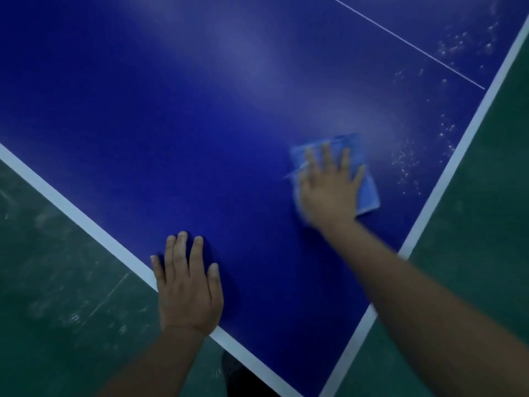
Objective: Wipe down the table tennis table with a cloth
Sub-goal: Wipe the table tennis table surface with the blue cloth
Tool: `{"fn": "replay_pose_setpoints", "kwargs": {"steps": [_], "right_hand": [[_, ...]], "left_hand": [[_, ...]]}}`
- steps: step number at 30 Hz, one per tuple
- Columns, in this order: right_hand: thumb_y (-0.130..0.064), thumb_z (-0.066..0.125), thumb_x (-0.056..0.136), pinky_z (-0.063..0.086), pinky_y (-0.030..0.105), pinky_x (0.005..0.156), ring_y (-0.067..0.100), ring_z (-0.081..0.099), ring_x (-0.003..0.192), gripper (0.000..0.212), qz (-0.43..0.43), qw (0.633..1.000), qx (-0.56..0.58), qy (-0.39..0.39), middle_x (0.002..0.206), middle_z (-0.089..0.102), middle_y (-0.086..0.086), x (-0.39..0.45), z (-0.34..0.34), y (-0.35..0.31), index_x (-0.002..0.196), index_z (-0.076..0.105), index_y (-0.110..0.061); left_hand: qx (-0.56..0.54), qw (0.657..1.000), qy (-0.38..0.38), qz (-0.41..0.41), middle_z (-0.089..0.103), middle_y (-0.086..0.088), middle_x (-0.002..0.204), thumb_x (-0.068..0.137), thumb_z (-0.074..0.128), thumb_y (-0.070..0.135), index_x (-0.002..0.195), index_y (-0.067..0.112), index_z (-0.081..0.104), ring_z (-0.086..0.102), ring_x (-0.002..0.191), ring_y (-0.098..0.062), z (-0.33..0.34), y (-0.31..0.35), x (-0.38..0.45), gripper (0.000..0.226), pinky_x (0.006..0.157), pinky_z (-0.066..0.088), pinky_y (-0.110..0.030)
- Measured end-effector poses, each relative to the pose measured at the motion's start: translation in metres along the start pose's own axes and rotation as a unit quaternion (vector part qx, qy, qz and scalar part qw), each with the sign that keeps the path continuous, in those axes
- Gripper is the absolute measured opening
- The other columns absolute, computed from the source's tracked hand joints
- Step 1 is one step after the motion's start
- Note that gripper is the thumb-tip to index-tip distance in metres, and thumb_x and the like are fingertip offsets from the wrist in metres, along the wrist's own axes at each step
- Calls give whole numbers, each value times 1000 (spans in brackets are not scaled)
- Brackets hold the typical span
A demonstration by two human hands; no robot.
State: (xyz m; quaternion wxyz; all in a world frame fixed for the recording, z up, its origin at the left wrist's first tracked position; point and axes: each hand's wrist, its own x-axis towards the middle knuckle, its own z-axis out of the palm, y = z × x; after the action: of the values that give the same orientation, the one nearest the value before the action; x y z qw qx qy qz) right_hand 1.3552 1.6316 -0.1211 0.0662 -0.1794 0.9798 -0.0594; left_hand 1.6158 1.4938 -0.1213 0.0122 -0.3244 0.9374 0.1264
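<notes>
A blue table tennis table (200, 138) with white border lines fills most of the view, its corner pointing toward me. My right hand (329, 187) presses flat, fingers spread, on a folded light blue cloth (367, 193) near the table's right edge; the hand looks motion-blurred. My left hand (187, 285) rests flat on the table by the near left edge, holding nothing. White droplets or specks (409, 164) dot the surface to the right of the cloth, up toward the thin centre line (406, 43).
Green floor (63, 282) lies beyond the table's left edge and beyond the right edge (446, 170). A dark shape, perhaps a shoe (237, 376), shows below the corner.
</notes>
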Motion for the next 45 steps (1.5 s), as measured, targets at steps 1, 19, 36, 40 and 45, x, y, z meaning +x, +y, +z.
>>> {"fn": "replay_pose_setpoints", "kwargs": {"steps": [1, 19, 36, 40, 45], "right_hand": [[-46, 25, 104, 3, 66, 117, 34, 6, 153, 53, -69, 998, -1, 1, 166, 15, -1, -37, 6, -17, 155, 25, -36], [-53, 30, 102, 9, 68, 116, 35, 8, 153, 54, -213, 976, -34, -15, 165, 19, -1, -271, 39, 18, 154, 28, -38], [-55, 25, 103, 6, 66, 118, 34, 9, 153, 54, -294, 950, -62, -82, 165, 19, -3, -261, 26, 55, 155, 24, -40], [-54, 15, 101, 7, 64, 118, 29, 3, 153, 58, -74, 994, -66, -33, 166, 16, -2, -149, -1, 102, 155, 25, -37], [-53, 12, 102, -5, 60, 120, 27, -4, 153, 56, 12, 1000, -27, -1, 167, 3, -6, -123, 10, 54, 157, 10, -40]], "left_hand": [[-2, 1000, 4, 1, 30, -18, 157, 98, 26, 40, 146, 3, 41, 16, 150, -32, 1, -1, 0, 63, 122, 6, -57], [-35, 999, 20, 5, 19, -15, 162, 97, 23, 43, 151, 7, 33, 5, 152, -29, 5, -3, -3, 66, 122, -7, -51], [-35, 999, 2, 13, 18, -17, 162, 98, 22, 44, 152, 7, 30, 5, 152, -30, 1, -2, -5, 67, 122, -4, -54], [-23, 999, 10, 19, 19, -18, 161, 98, 22, 46, 152, 6, 31, 6, 152, -32, 3, -1, -5, 68, 122, -2, -56], [4, 1000, 5, 27, 19, -20, 161, 98, 18, 51, 152, 4, 28, 6, 151, -34, 4, 0, -7, 73, 121, -2, -57]]}}
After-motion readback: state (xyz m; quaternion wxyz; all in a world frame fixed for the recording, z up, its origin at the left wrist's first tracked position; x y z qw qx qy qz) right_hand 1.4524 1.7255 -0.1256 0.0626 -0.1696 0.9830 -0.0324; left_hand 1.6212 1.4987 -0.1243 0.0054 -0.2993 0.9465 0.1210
